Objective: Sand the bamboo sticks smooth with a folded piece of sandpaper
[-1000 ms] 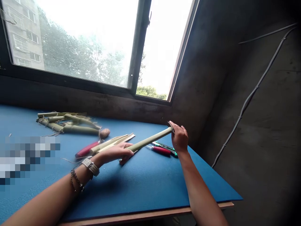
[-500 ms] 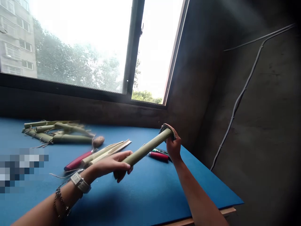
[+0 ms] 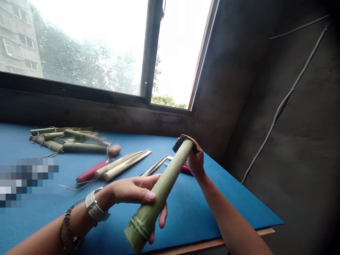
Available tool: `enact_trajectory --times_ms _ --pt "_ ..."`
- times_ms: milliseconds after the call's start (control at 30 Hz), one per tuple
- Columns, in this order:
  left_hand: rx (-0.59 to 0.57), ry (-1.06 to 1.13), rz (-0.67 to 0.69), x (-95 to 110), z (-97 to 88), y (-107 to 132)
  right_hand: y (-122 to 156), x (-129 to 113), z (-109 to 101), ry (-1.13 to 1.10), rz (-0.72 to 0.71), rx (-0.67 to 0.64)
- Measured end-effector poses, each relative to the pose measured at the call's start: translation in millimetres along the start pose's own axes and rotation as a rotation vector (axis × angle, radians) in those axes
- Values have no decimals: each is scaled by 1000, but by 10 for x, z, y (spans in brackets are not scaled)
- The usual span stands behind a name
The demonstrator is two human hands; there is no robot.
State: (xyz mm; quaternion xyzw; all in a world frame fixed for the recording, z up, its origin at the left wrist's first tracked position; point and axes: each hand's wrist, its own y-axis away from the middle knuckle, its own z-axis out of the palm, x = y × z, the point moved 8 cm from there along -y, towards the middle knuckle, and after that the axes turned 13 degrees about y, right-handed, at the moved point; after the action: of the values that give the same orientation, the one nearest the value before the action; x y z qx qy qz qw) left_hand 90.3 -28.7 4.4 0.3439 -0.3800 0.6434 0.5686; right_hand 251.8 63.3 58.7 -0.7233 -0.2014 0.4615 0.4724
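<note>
A green bamboo tube [image 3: 168, 177] slants across the middle of the head view, its ringed, thicker end low and near me. My left hand [image 3: 138, 198] is closed around its lower part, thumb on top and fingertips showing on the far side. At the tube's far end my right hand [image 3: 196, 161] grips a dark, curved sheet [image 3: 183, 141] with a brownish back, like sandpaper. The sheet bends around the tube there, and the fingers behind it are mostly hidden. Beneath the tube, a narrow split bamboo strip [image 3: 156, 165] rests on the table.
The blue table [image 3: 191, 216] has a wooden edge at front right. On it lie a bundle of tied bamboo pieces [image 3: 85, 147], a red-handled tool [image 3: 91, 172], a brown, rounded object [image 3: 114, 151], split bamboo [image 3: 127, 164] and a red item [image 3: 186, 170] beyond the tube. A window stands behind.
The bamboo tube has come nearer to me and tilted more steeply, so its ringed end now shows. My left hand has shifted slightly right along it. My right hand stays at the far end.
</note>
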Motion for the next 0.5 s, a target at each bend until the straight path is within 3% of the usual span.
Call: enact_trajectory --times_ms 133,500 --pt "-57 19 7 -7 71 -13 21 -14 10 36 -11 -2" --pt "97 -35 87 70 -137 3 -10 43 -48 182 9 38"
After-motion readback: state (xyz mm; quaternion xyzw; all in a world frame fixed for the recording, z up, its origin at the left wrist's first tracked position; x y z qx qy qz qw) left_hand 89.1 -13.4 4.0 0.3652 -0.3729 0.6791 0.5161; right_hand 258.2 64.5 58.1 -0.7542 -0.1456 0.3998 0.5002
